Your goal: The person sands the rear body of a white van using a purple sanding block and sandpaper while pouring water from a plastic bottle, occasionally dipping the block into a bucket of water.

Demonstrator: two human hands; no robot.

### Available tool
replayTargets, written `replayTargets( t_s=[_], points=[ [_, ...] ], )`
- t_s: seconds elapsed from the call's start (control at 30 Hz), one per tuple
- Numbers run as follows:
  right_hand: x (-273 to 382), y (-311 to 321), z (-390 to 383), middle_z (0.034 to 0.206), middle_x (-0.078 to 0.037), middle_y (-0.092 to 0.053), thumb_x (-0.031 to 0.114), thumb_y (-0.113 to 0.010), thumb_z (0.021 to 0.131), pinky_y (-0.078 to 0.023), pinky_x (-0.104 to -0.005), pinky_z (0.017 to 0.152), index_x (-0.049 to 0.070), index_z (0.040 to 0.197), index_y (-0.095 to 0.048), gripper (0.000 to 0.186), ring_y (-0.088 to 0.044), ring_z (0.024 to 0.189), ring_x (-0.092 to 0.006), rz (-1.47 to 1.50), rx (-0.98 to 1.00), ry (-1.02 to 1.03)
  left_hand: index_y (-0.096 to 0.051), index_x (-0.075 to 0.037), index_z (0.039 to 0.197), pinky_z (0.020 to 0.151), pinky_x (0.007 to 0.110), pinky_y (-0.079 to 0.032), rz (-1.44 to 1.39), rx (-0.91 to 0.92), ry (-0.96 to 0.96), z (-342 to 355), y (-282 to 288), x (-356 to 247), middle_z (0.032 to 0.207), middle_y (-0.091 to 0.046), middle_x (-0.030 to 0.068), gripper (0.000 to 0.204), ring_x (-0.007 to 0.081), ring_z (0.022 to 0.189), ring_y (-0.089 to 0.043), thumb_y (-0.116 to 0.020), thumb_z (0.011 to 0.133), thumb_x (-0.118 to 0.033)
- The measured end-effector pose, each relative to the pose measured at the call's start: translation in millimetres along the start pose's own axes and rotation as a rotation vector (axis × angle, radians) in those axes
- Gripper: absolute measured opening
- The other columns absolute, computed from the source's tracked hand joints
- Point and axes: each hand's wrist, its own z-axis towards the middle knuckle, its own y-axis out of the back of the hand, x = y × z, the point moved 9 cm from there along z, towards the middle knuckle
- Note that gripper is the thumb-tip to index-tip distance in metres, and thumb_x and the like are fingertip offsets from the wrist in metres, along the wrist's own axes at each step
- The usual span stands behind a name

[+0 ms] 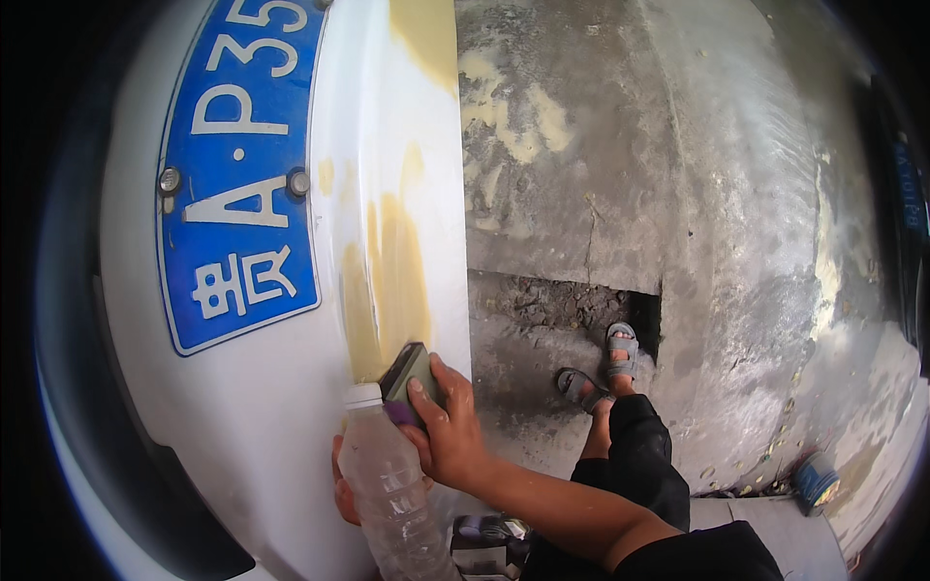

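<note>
My right hand [453,426] grips a sanding block [418,376], greenish-grey with a dark edge and a bit of purple below. The block is at the lower end of a yellowish filler patch [399,261] on the white car bumper [441,213]. Just left of it stands a clear plastic bottle [383,465] with a white cap, tilted slightly. My left hand [345,484] is wrapped around the bottle from behind, and most of that hand is hidden by it. Cloudy liquid or residue shows inside the bottle.
A blue licence plate [218,261] is bolted to the car on the left. To the right lies stained concrete [736,242] with a broken hole [572,302] by my sandalled feet. A blue can [816,481] lies at lower right, and a dark vehicle [906,223] edges the far right.
</note>
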Motion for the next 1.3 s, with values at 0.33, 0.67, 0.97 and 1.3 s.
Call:
replayTargets(
  t_s=[0.33, 0.67, 0.97, 1.3],
  points=[
    [-56, 12, 79, 0.131, -0.035, -0.042, 0.017, -0.063, 0.090, -0.041, -0.0512, 0.099, -0.003, 0.132, -0.047, 0.050, -0.046, 0.117, -0.0482, -0.051, -0.137, -0.003, -0.017, -0.005, 0.141, 0.089, 0.051, -0.054, -0.137, -0.194, -0.078, 7, -10, -13, 0.135, -0.041, 0.0346, 0.101, 0.0448, 0.114, -0.055, -0.072, 0.076, -0.060],
    [-95, 23, 133, 0.127, -0.033, -0.046, 0.017, -0.058, 0.094, -0.039, -0.0508, 0.100, -0.003, 0.134, -0.045, 0.047, -0.045, 0.117, -0.0488, -0.093, -0.199, 0.006, -0.026, -0.004, 0.140, 0.091, 0.050, -0.054, -0.189, -0.201, -0.148, -5, -6, 0, 0.136, -0.044, 0.0331, 0.113, 0.0426, 0.115, -0.057, -0.087, 0.060, -0.056],
    [-73, 0, 12, 0.137, -0.034, -0.037, 0.015, -0.060, 0.092, -0.038, -0.0527, 0.101, -0.004, 0.135, -0.044, 0.050, -0.041, 0.119, -0.0487, -0.059, -0.071, -0.058, -0.032, -0.003, 0.145, 0.094, 0.047, -0.053, -0.061, 0.424, -0.084, 20, -14, -3, 0.135, -0.049, 0.0249, 0.123, 0.0386, 0.116, -0.056, -0.094, 0.047, -0.044],
    [-69, -6, -33, 0.134, -0.035, -0.040, 0.015, -0.059, 0.093, -0.038, -0.0520, 0.101, -0.003, 0.137, -0.044, 0.050, -0.043, 0.118, -0.0499, -0.031, -0.010, -0.184, -0.033, -0.004, 0.142, 0.089, 0.052, -0.055, -0.291, 0.039, 0.242, 9, -2, 32, 0.132, -0.050, 0.0238, 0.108, 0.0441, 0.110, -0.059, -0.088, 0.060, -0.049]
  ],
)
